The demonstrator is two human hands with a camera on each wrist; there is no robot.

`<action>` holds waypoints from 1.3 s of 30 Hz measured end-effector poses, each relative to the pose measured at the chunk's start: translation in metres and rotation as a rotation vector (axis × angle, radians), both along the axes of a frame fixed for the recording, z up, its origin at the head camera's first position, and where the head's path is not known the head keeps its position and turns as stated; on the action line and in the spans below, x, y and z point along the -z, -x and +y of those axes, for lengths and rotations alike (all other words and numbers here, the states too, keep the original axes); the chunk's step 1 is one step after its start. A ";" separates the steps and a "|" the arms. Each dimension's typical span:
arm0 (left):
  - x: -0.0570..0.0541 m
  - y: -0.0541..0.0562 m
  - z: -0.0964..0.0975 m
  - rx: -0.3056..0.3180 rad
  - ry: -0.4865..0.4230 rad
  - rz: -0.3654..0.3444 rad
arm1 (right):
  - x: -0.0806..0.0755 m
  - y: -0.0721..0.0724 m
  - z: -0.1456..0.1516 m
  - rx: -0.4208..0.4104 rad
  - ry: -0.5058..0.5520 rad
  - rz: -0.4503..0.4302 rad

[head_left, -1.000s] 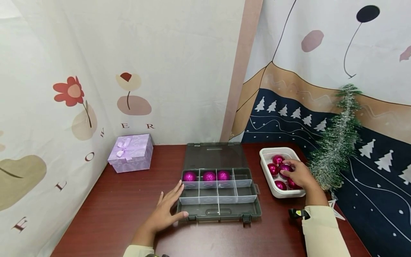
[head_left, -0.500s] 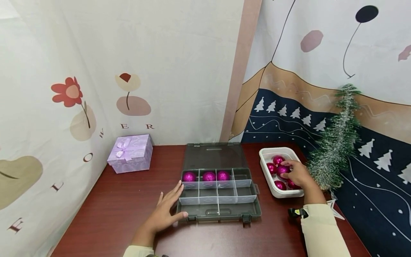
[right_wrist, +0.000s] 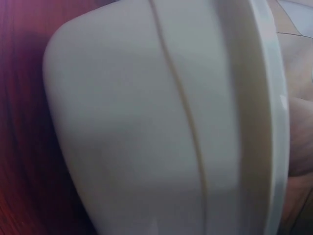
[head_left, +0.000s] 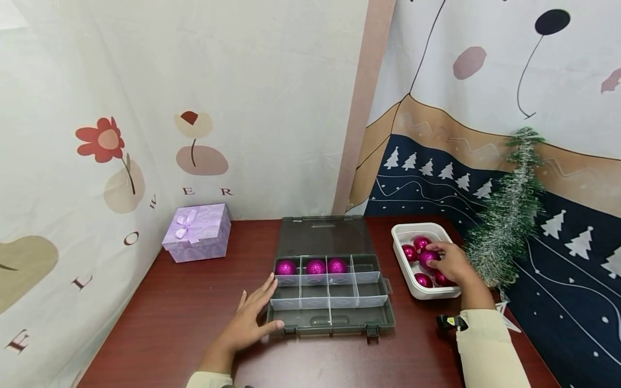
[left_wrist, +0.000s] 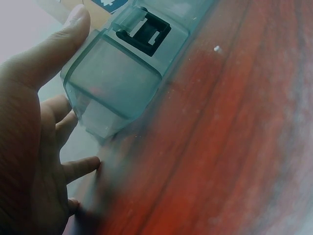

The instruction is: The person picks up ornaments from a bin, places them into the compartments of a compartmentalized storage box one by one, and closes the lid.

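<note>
My right hand (head_left: pixel 453 264) reaches into a white plastic tub (head_left: pixel 404 280), its thumb and fingers pinching a glittery magenta bauble (head_left: pixel 427 261). Several shiny pink baubles (head_left: pixel 409 253) lie around it in the tub. The right wrist view is mostly the tub's outer wall (right_wrist: pixel 137 112), which hides the fingertips. My left hand (head_left: pixel 247 320) rests with spread fingers at the left front corner of a grey see-through compartment box (head_left: pixel 310 327); its thumb lies along the corner in the left wrist view. Three glittery magenta baubles (head_left: pixel 316 267) sit in separate back-row compartments.
The box's lid (head_left: pixel 325 237) lies folded back behind it. A lilac gift box (head_left: pixel 198 231) stands at the back left. Right of the tub is a small frosted Christmas tree (head_left: pixel 509 215), with a white star (head_left: pixel 506 317) near its base. Printed cloth hangs behind the table.
The glittery bauble in my right hand has shifted slightly left and toward me inside the tub, and nearby baubles have moved a little. My left hand stays put.
</note>
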State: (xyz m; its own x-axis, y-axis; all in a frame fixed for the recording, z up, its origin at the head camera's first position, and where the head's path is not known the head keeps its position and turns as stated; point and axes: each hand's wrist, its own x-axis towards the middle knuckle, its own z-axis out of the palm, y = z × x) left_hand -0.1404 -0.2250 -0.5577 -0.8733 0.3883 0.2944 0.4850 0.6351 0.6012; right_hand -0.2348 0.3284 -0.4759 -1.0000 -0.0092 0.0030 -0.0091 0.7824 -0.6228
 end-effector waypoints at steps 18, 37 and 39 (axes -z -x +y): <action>0.004 0.001 -0.001 -0.007 0.000 -0.005 | -0.017 -0.011 -0.005 -0.046 0.081 0.097; 0.005 0.001 -0.002 -0.002 0.001 -0.016 | -0.024 -0.005 -0.050 -0.239 0.238 0.259; 0.005 0.001 -0.002 -0.004 -0.001 -0.017 | -0.022 -0.003 -0.055 -0.264 0.248 0.254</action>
State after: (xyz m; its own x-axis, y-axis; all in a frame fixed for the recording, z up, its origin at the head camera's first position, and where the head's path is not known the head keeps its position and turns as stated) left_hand -0.1416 -0.2272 -0.5628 -0.8795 0.3847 0.2800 0.4725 0.6364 0.6098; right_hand -0.2314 0.2736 -0.4535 -0.9306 -0.2322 0.2831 -0.3659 0.5597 -0.7435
